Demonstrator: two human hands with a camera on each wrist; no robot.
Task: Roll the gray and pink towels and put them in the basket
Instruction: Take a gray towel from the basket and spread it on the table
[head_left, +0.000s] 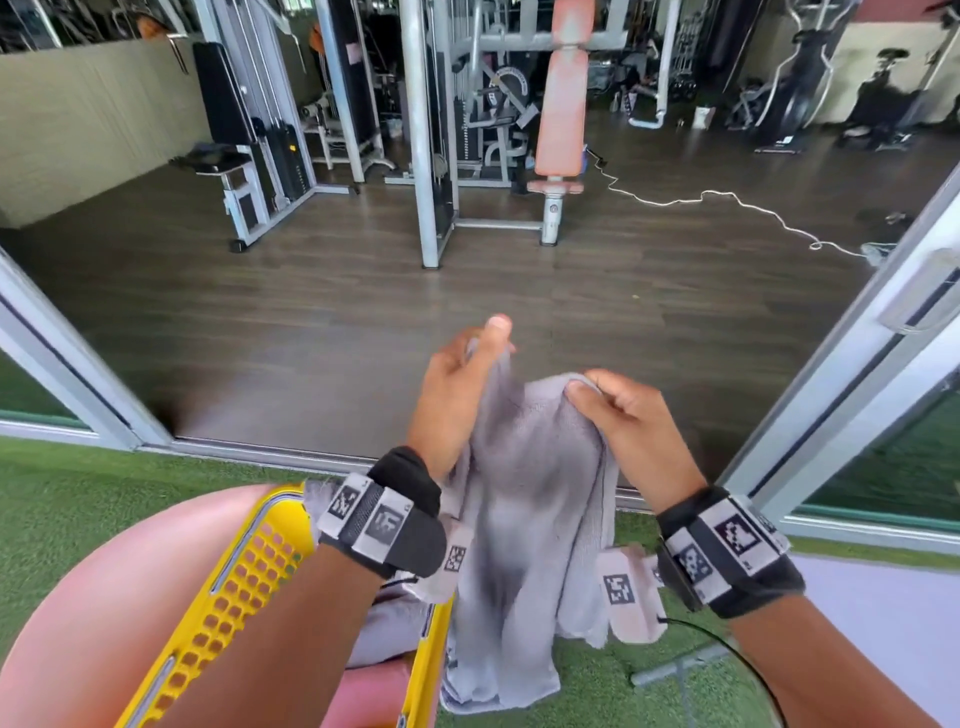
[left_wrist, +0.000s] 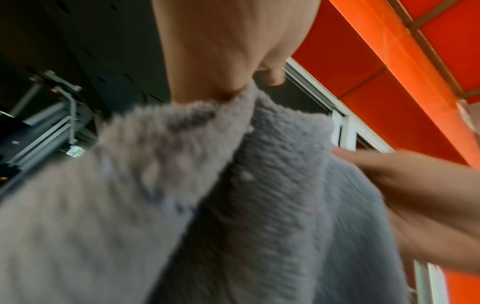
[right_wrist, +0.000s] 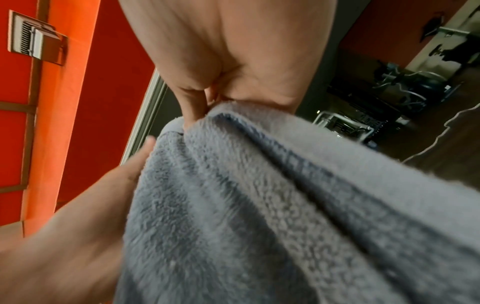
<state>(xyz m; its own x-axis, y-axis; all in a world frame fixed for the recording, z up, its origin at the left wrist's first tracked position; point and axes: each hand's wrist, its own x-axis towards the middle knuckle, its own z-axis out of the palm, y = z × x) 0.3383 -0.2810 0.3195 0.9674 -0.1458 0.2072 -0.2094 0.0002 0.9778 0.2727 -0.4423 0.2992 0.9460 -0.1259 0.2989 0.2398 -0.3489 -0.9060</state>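
Both hands (head_left: 457, 395) (head_left: 631, 431) pinch one thing — gray towel (head_left: 524, 519).

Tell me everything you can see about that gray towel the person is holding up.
The gray fluffy terry towel hangs unrolled in front of the person, bunched into soft vertical folds. The left hand pinches one part of its top edge, held higher; the right hand grips another part close by. Its lower end hangs in front of the green artificial turf, beside the yellow perforated plastic basket. Whether it touches either cannot be told.
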